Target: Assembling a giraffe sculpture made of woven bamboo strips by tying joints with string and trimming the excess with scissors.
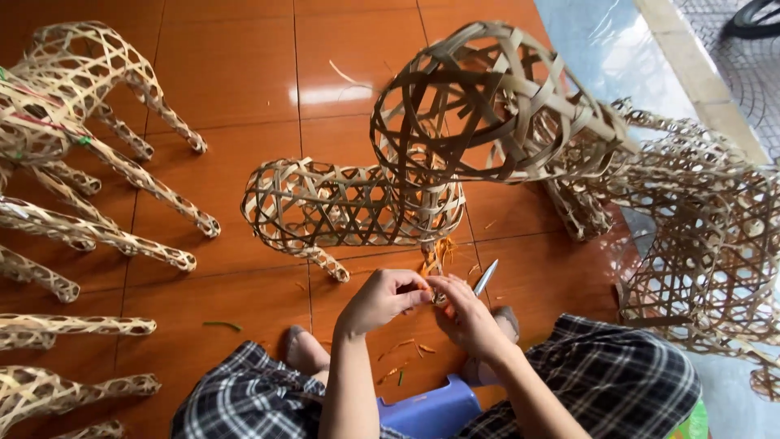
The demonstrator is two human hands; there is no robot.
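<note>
1. Your left hand is curled shut, fingertips pinching the orange strip ends at the bottom of the woven bamboo animal frame.
2. Your right hand is closed too: it grips a small blade, tip poking up past the knuckles, and presses on the same strip ends.
3. The frame stands on the tiled floor straight ahead of you, 1 hind leg down between your hands, its big open-weave head looming over them.
4. Risk: the blade sits very near your left fingertips. A slip on the springy strip could likely nick them.
5. Risk: pull the strips too hard and the light frame may tip toward you, since only its thin legs bear on the glossy tile.
6. Risk: the weave at the leg could loosen if you cut the wrong strip. I can't tell which strand the edge is on, your hands hide it.
7. Around you: more woven frames at left, a woven pile at right, clippings on the floor, a blue stool under you.
</note>
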